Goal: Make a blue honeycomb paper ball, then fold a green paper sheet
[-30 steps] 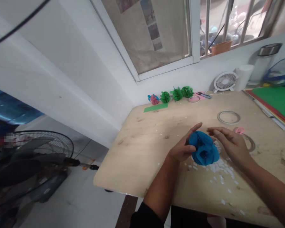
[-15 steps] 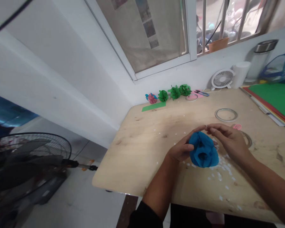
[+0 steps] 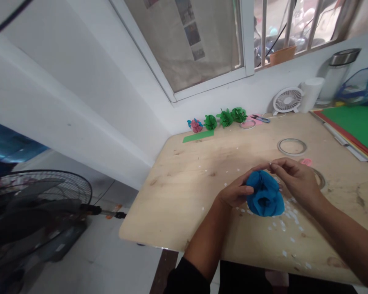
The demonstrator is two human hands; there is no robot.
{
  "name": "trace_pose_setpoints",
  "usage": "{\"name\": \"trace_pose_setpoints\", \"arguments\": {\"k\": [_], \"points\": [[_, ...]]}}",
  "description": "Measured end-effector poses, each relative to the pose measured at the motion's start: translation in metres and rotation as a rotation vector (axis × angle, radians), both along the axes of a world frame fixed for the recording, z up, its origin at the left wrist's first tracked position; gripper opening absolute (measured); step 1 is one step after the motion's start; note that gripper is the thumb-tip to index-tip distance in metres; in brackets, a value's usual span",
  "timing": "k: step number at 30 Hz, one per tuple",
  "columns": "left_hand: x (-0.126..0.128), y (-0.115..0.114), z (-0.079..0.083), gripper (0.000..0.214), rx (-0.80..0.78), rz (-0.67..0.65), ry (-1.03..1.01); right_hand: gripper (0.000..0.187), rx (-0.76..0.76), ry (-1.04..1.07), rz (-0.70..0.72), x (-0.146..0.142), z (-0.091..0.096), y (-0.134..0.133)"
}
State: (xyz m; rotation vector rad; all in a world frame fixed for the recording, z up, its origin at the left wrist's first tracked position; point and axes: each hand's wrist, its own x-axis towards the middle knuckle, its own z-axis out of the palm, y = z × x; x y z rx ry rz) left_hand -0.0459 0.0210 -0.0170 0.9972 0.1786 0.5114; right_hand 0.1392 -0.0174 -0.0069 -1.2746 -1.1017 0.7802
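A blue folded-paper flower ball (image 3: 265,196) hangs above the wooden table (image 3: 178,192). My left hand (image 3: 236,190) grips it from the left, thumb on the near side and fingers behind. My right hand (image 3: 291,173) is just past its upper right, thumb and forefinger pinched on a tiny white scrap (image 3: 270,163) by the left fingertips. What that scrap is made of is too small to tell. Several white scraps (image 3: 290,220) lie scattered on the tabletop below the flower.
Tape rolls (image 3: 292,147) lie beyond my right hand, near a pink piece (image 3: 306,162). Green paper balls (image 3: 226,118), a pink-and-blue one (image 3: 196,125) and a green strip (image 3: 198,136) line the back. A small white fan (image 3: 287,100) and coloured paper sheets (image 3: 355,126) are at right.
Both hands and the blue paper flower have shifted slightly to the right. My right fingertips have moved a little away from the left ones.
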Motion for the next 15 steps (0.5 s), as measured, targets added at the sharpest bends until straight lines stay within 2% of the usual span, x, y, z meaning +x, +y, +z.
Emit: {"name": "trace_pose_setpoints", "arguments": {"k": [10, 15], "points": [[0.0025, 0.0014, -0.0044, 0.108, -0.028, -0.033, 0.024, 0.020, -0.026, -0.109, -0.089, 0.0029, -0.0043, 0.0010], [0.0023, -0.0015, -0.0042, 0.106, -0.070, -0.055, -0.071, 0.023, -0.071, -0.084, -0.124, 0.0029, -0.0006, 0.0026]]}}
